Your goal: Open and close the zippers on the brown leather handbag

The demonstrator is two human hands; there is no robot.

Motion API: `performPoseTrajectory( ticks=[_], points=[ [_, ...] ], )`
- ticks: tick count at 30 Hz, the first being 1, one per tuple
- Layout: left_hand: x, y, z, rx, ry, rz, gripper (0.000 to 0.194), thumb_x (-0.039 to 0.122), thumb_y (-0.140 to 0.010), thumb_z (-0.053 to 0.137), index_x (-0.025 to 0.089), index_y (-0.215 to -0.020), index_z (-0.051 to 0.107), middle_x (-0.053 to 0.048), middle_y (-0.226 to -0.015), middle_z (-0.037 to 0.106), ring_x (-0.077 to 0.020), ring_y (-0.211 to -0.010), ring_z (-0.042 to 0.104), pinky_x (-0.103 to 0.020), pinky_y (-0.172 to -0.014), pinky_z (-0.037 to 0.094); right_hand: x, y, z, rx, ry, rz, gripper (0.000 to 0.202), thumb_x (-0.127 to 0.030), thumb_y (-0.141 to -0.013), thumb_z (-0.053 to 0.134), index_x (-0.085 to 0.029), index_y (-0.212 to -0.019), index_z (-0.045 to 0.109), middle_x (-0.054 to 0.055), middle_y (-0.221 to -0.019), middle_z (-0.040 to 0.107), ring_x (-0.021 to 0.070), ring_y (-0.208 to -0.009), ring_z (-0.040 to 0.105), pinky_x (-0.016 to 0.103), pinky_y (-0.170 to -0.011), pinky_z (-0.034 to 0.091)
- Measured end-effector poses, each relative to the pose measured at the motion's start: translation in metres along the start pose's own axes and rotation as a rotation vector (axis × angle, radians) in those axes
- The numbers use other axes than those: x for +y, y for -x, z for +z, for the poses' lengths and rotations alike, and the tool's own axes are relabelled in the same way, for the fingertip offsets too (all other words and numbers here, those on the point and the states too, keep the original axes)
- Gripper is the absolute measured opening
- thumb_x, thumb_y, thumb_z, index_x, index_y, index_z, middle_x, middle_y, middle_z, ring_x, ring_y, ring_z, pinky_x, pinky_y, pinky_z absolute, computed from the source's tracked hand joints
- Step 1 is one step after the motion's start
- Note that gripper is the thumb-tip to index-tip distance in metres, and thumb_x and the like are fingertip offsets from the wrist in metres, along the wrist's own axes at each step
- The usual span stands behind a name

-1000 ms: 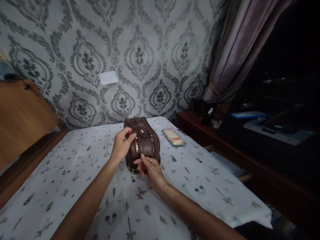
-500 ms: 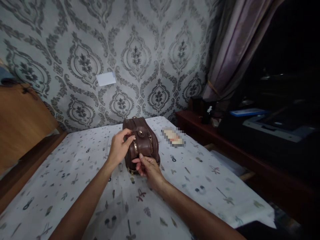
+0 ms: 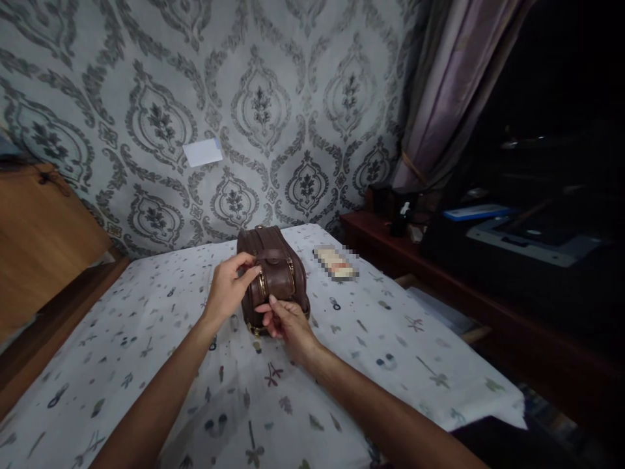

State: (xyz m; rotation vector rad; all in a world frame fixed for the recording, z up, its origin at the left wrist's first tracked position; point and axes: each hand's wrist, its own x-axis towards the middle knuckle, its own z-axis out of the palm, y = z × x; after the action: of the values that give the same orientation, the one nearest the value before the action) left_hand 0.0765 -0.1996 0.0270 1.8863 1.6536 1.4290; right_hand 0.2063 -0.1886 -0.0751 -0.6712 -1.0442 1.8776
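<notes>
A dark brown leather bag point(image 3: 278, 277) with gold zippers stands on the patterned bedsheet point(image 3: 195, 365). My left hand point(image 3: 230, 284) is at the upper left of its front pocket, thumb and forefinger pinched at the top end of a gold zipper point(image 3: 262, 284); the small pull between them is mostly hidden. Lower down, my right hand point(image 3: 289, 326) has thumb and fingers closed at the pocket's bottom edge, other fingers curled beneath. A second gold zipper point(image 3: 291, 270) runs down the pocket's right side.
A blurred, pixelated flat item point(image 3: 336, 262) lies right of the bag. Behind is a patterned wall with a white switch plate point(image 3: 202, 152). A wooden board point(image 3: 43, 241) stands at left. Along the right are a dark red shelf point(image 3: 364, 228), an open drawer point(image 3: 439, 309) and a curtain point(image 3: 444, 91).
The view has shifted slightly, so everything sits a little further left and up. Both hands keep nearly the same places on the bag.
</notes>
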Motion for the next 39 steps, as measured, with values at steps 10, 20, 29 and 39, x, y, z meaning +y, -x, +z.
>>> performPoseTrajectory(
  ticks=[10,20,29,39],
  points=[
    [0.0,0.005,-0.001,-0.015,-0.037,0.01,0.017,0.034,-0.078,0.056,0.018,-0.074,0.06,0.001,-0.072,0.061,-0.0155,-0.073,0.055,-0.026,-0.071,0.041,0.001,-0.002,0.0,-0.005,0.003,0.001,0.054,-0.068,-0.062,0.072,-0.015,-0.069,0.074,-0.002,-0.052,0.057,0.0048,-0.038,0.038,0.023,-0.041,0.018],
    [-0.004,0.006,0.002,-0.054,0.015,0.005,0.017,0.033,-0.083,0.052,0.018,-0.075,0.055,0.001,-0.073,0.058,-0.015,-0.074,0.054,-0.024,-0.069,0.042,0.001,-0.001,-0.001,-0.005,-0.001,0.018,0.052,-0.067,-0.065,0.072,-0.015,-0.071,0.075,-0.002,-0.052,0.058,0.0051,-0.038,0.037,0.023,-0.042,0.018],
    [0.005,0.011,-0.002,-0.054,-0.146,0.117,0.014,0.029,-0.085,0.052,0.019,-0.078,0.059,-0.001,-0.078,0.057,-0.0169,-0.079,0.054,-0.027,-0.072,0.039,-0.002,0.0,0.0,0.012,0.005,0.031,0.05,-0.065,-0.062,0.075,-0.016,-0.07,0.076,-0.003,-0.051,0.056,0.0044,-0.038,0.037,0.023,-0.043,0.019],
    [0.001,0.015,-0.005,-0.087,-0.187,0.197,0.012,0.026,-0.087,0.052,0.019,-0.082,0.06,-0.002,-0.079,0.06,-0.018,-0.081,0.055,-0.028,-0.074,0.041,-0.002,0.0,-0.001,0.015,-0.008,0.034,0.053,-0.068,-0.059,0.075,-0.016,-0.069,0.076,-0.003,-0.05,0.056,0.0037,-0.036,0.037,0.022,-0.042,0.018]
  ],
)
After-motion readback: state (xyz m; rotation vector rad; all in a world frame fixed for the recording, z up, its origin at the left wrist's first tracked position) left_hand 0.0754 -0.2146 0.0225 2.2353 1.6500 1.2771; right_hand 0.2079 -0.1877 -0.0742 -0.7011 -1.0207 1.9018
